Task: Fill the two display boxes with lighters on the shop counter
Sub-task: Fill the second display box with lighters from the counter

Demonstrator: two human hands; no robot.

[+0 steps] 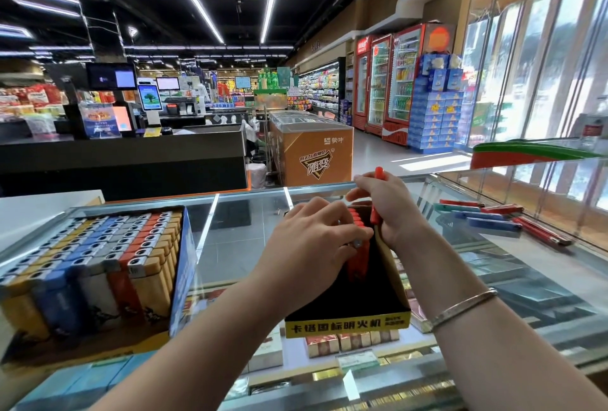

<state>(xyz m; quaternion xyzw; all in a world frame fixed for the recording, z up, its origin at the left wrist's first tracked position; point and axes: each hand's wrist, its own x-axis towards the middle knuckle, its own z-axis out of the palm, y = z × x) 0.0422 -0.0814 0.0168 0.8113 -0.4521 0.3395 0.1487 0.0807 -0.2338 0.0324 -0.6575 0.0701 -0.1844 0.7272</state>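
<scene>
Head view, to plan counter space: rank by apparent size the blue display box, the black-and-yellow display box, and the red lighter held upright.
1. Blue display box
2. Black-and-yellow display box, though it is partly hidden by both hands, so this is unsure
3. Red lighter, in the right hand's grip

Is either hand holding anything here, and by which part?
The right hand grips a red lighter around its middle, upright over the black box. The left hand rests its fingers on the red lighters in the box, gripping nothing visible.

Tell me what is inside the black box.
The black box holds a row of red lighters at its far end; the near part looks empty. The hands cover some lighters.
</scene>
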